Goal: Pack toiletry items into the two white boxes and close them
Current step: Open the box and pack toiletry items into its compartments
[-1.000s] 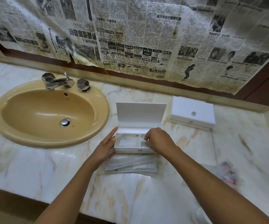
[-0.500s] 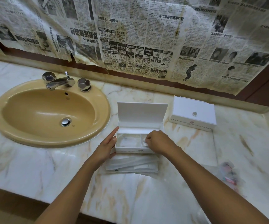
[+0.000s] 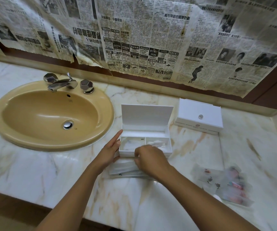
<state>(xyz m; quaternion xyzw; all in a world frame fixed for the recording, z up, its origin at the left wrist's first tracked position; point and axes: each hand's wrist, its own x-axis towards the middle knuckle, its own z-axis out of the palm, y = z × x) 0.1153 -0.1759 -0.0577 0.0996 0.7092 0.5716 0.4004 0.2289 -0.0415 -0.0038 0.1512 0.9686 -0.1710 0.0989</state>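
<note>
An open white box [image 3: 147,130] stands on the marble counter with its lid upright. Its front right compartment holds a packet of cotton swabs [image 3: 157,143]; a clear packet lies in the front left one. My left hand [image 3: 108,151] rests with straight fingers against the box's left side. My right hand [image 3: 148,160] hovers in front of the box, fingers curled down onto a pile of clear flat packets [image 3: 122,169]; it is blurred and I cannot tell if it grips one. A second white box [image 3: 200,115] sits closed at the back right.
A tan sink [image 3: 51,114] with a chrome tap [image 3: 62,83] fills the left of the counter. More clear packets with red print [image 3: 227,184] lie at the right front. Newspaper covers the wall behind. The counter's front edge runs under my forearms.
My right hand has pulled back out of the box's right compartment, leaving the cotton swabs there, and dropped onto the pile of packets in front. The left hand has stayed in place.
</note>
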